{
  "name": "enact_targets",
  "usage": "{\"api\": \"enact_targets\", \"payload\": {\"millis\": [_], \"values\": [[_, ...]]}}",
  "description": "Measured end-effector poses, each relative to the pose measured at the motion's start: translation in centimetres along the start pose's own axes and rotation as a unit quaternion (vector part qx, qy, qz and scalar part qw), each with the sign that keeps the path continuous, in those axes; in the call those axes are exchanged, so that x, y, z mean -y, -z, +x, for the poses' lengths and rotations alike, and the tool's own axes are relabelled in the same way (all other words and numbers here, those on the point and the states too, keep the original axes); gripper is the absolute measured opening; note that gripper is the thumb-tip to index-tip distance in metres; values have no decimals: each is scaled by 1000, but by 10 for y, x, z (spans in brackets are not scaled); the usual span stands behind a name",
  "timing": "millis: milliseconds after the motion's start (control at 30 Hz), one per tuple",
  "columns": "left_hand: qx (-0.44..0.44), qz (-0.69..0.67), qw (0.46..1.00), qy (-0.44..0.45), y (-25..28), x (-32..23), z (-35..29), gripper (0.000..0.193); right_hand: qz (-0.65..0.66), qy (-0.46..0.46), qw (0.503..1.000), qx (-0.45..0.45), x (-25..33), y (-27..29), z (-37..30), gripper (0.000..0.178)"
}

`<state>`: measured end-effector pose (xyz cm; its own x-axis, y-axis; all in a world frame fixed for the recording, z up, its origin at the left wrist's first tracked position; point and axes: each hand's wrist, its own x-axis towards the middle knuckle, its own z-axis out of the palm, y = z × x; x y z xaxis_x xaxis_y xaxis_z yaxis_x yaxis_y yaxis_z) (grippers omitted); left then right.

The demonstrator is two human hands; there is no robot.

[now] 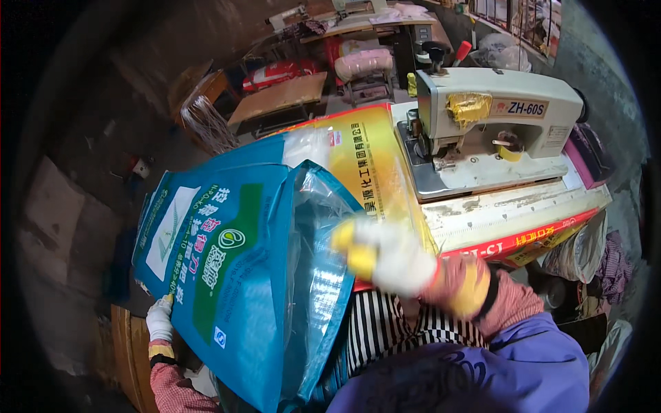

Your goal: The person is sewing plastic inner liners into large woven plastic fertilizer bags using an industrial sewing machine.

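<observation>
A large blue woven plastic bag (255,303) with a green printed panel slants across the left and middle of the view. Its mouth gapes toward the right and shows a shiny grey inner lining (313,261). At the bag's lower left edge, my left hand (160,320), in a white glove, is closed on the material; part of its fingers is hidden. Right beside the open mouth is my right hand (389,256), gloved in white with yellow fingertips. Motion blurs its fingers, so I cannot tell whether it touches the bag.
A white industrial sewing machine (496,124) stands on the worktable at the right, with a tape roll (509,151) on its bed. Yellow printed sheeting (368,165) covers the table left of it. Behind are a wooden board (279,98), a padded stool (365,65) and another table (372,27).
</observation>
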<state>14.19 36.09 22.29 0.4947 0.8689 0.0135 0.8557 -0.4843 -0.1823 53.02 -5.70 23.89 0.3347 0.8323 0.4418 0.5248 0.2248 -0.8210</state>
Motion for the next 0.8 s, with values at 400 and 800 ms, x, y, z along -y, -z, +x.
{"api": "enact_targets", "payload": {"millis": [400, 800], "values": [[22, 179, 974, -135, -27, -22, 24, 28, -373, 36, 892, 252, -37, -50, 81, 13], [6, 233, 971, -50, -19, -18, 51, 27, -458, -30, 881, -118, -37, 77, 22, 31]]}}
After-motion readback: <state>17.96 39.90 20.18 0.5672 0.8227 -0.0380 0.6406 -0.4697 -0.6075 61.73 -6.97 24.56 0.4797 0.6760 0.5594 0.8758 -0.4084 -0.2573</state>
